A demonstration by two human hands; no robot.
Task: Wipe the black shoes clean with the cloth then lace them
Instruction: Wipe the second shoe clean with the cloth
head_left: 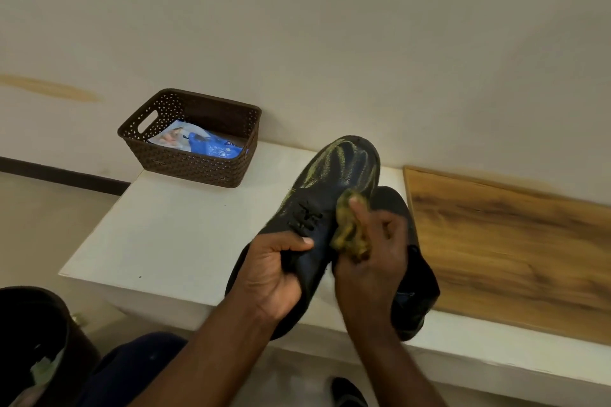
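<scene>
Fingers of the left hand [271,274] grip one black shoe [330,188]; right hand [370,261] pinches the cloth [347,228] (second shoe [413,294] half hidden).

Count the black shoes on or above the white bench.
2. One shoe is held up in the left hand; the other lies on the bench, behind the right hand with the cloth.

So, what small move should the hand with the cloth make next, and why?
Probably slide the cloth in the right hand forward to the toe of the held shoe: yellowish streaks still show there, while the left hand steadies the heel end.
</scene>
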